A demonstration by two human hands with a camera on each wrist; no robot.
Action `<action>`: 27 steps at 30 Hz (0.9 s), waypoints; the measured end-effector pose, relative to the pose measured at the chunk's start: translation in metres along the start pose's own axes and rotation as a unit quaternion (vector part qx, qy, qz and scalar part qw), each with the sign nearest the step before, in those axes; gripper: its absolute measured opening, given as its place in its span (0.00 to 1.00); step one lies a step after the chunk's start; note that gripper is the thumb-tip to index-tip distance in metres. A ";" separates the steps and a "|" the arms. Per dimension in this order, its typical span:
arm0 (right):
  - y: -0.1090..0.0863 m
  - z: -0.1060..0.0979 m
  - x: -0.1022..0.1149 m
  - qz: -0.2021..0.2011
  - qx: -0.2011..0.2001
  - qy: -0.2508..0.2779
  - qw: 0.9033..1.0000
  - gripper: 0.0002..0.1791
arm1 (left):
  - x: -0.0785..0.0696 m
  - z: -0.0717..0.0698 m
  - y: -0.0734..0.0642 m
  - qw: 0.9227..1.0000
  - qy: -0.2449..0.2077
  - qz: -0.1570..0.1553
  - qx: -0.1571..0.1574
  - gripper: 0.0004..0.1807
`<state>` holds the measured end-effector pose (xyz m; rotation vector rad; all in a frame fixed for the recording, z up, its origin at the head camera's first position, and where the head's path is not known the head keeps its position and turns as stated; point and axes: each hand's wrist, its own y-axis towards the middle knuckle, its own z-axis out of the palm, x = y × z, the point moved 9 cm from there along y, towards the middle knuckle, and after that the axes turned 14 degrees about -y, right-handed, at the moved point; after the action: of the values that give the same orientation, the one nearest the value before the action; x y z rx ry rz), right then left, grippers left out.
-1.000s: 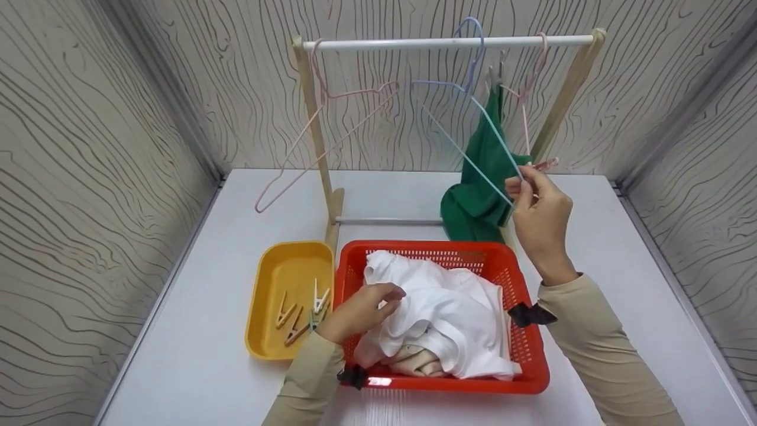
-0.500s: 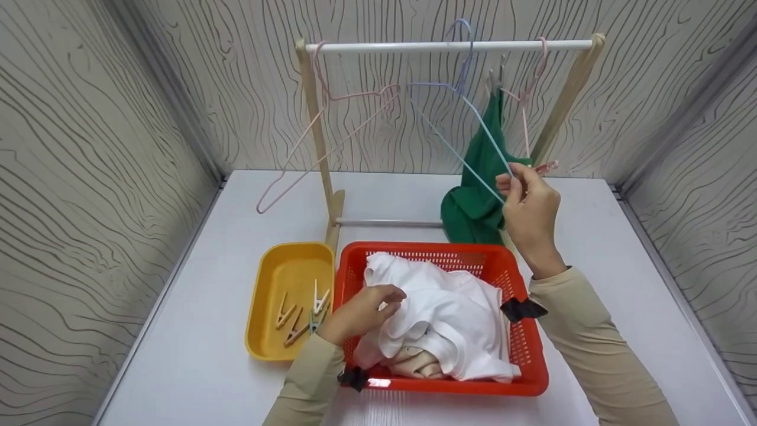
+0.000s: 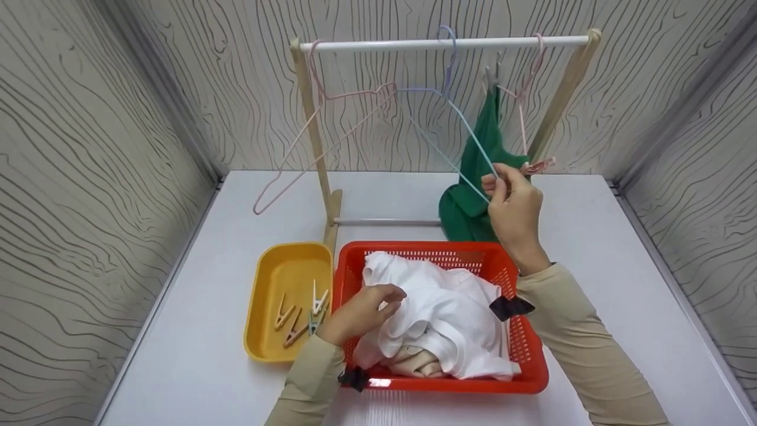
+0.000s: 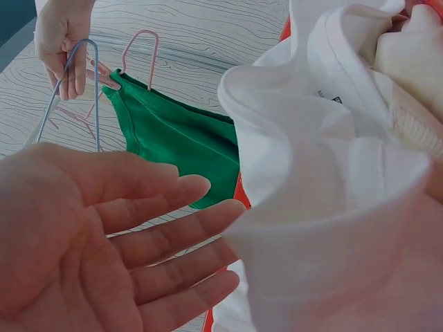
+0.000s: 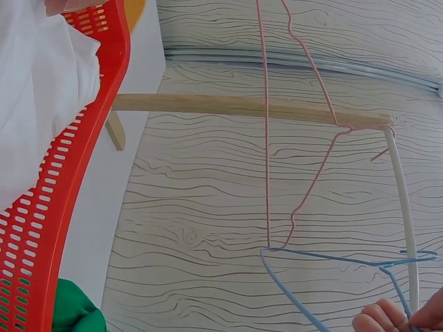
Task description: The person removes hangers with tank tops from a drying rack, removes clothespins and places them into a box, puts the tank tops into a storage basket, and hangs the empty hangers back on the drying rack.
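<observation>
My right hand (image 3: 516, 210) pinches the lower right corner of a blue wire hanger (image 3: 467, 127), whose hook hangs over the white rail (image 3: 378, 45). In the right wrist view the same blue hanger (image 5: 325, 256) reaches across to the left pink hanger. My left hand (image 3: 364, 310) hovers at the white garment (image 3: 449, 307) heaped in the red basket (image 3: 532, 367). In the left wrist view its fingers (image 4: 176, 235) lie extended beside the white cloth (image 4: 291, 159); contact is hard to tell.
A pink hanger (image 3: 349, 94) hangs at the rail's left. Behind my right hand, a green garment (image 3: 473, 165) is clipped to another pink hanger (image 3: 523, 124). The yellow tray (image 3: 257, 307) at left holds several clothespins (image 3: 284, 316). Wood-patterned walls enclose the table.
My right hand has moved left with the blue hanger, whose hook has slid left along the rail toward the left pink hanger. My left hand has stayed in place.
</observation>
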<state>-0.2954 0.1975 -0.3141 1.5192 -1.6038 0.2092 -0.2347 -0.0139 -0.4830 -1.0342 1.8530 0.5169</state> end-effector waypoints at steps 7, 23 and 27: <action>0.000 0.009 -0.001 0.008 0.016 0.005 1.000 0.17 | 0.001 -0.001 0.000 1.000 0.014 0.009 -0.005 0.14; -0.003 0.027 0.001 0.008 0.023 0.016 1.000 0.17 | 0.006 -0.001 0.000 1.000 0.012 -0.012 -0.004 0.14; -0.007 0.033 0.004 0.003 0.036 0.010 0.999 0.17 | 0.007 -0.002 -0.001 1.000 0.011 -0.016 -0.002 0.14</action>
<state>-0.3047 0.1712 -0.3335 1.5627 -1.6012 0.2868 -0.2360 -0.0191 -0.4876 -1.0751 1.8522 0.4916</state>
